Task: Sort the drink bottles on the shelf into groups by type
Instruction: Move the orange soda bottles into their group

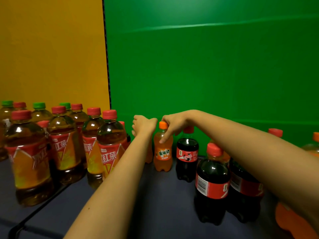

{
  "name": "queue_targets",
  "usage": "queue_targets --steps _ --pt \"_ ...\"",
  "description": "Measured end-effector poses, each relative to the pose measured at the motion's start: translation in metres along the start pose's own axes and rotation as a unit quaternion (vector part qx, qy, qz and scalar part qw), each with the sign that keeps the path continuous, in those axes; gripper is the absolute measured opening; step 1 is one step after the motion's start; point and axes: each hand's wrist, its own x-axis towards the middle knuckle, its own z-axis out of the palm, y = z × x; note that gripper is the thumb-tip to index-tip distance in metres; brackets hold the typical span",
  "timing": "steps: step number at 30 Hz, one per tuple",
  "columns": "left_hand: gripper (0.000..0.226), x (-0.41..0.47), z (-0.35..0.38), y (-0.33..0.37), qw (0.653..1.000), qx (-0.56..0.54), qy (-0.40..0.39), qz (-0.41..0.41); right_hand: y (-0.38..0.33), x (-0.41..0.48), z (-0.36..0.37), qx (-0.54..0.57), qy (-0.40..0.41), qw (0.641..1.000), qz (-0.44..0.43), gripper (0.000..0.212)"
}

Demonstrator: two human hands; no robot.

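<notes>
A small orange soda bottle (163,156) with an orange cap stands on the dark shelf (155,200) against the green back wall. My right hand (174,125) is shut on its neck and cap from above. Just to its left, my left hand (144,125) is closed in a fist over the top of a second orange soda bottle (149,155), which is mostly hidden behind my forearm. Three dark cola bottles with red caps (187,158) (212,185) (245,188) stand to the right, under my right arm.
Several large iced tea bottles with red caps (110,145) crowd the left, with green-capped ones (39,109) behind them. A red cap (275,132), an orange cap (316,136) and an orange shape (293,219) sit at the right edge. A black bar (34,213) crosses the shelf front left.
</notes>
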Motion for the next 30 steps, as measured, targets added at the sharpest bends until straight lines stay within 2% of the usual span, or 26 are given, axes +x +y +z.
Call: queue_targets --steps 6,10,15,18,21,25,30 --pt "0.071 0.010 0.003 -0.027 0.999 0.027 -0.016 -0.038 -0.003 0.005 0.006 -0.061 0.027 0.998 -0.011 0.057" --pt "0.056 0.013 0.004 -0.035 0.999 0.027 -0.031 -0.015 -0.004 0.006 0.006 -0.099 0.047 0.994 -0.016 0.062" --pt "0.058 0.005 0.004 -0.028 1.000 -0.005 -0.004 0.020 -0.011 -0.004 -0.004 -0.114 0.081 0.990 -0.006 0.073" --pt "0.056 -0.003 -0.005 -0.006 0.996 -0.028 0.027 0.080 -0.013 -0.022 -0.026 -0.080 0.121 0.989 0.010 0.060" --pt "0.055 -0.015 -0.023 0.029 0.985 -0.031 0.049 0.164 -0.012 -0.049 -0.048 -0.021 0.195 0.981 0.004 0.041" --pt "0.057 -0.035 -0.050 0.076 0.958 -0.055 0.093 0.265 -0.009 -0.092 -0.077 0.140 0.294 0.945 -0.026 0.040" --pt "0.057 -0.074 -0.076 0.117 0.923 -0.116 0.107 0.350 -0.020 -0.162 -0.094 0.275 0.433 0.856 -0.069 0.054"
